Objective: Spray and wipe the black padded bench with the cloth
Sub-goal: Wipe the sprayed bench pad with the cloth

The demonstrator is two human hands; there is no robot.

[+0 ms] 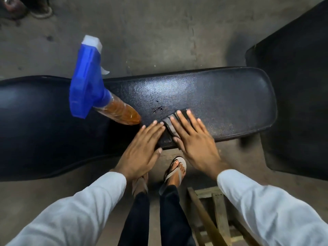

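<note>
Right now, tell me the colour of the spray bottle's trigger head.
Blue, with a white nozzle tip; the spray bottle standing on the bench shows it clearly in the head view.

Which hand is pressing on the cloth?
The right hand: its straight fingers lie across the dark cloth. The left hand lies flat beside it on the bench.

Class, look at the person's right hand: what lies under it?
Under the flat right hand lies a dark folded cloth on the black padded bench. Only the cloth's left edge and top corner show; the rest is covered.
</note>
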